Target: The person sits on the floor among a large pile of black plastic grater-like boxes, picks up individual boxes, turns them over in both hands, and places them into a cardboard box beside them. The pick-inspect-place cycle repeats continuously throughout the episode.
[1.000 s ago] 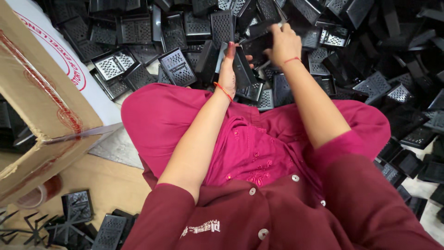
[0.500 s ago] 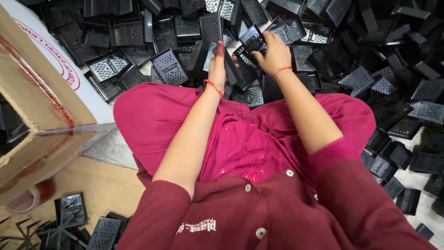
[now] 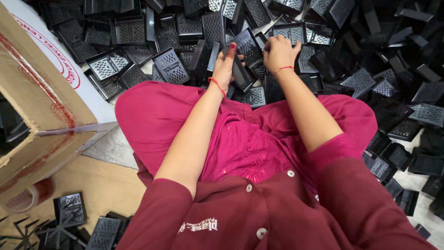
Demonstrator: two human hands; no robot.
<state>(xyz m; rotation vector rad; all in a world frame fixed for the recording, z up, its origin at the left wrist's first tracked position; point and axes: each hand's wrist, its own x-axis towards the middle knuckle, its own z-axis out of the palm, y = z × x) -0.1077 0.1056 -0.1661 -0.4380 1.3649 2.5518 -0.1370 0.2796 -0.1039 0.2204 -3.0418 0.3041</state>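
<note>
Gripping upright black grille tray (image 3: 240,74)

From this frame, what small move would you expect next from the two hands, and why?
Probably the right hand lifts a black perforated tray off the pile and brings it to the stack of trays in the left hand. The right fingers already rest on that tray, and the left hand grips the stack beside it.

Black trays (image 3: 171,67) lie packed in a heap in front of and beside the left hand (image 3: 225,65) and the right hand (image 3: 279,52), with almost no gaps. A cardboard box (image 3: 39,102) blocks the far left. Behind the hands, only the pink lap (image 3: 249,139) is free.
</note>
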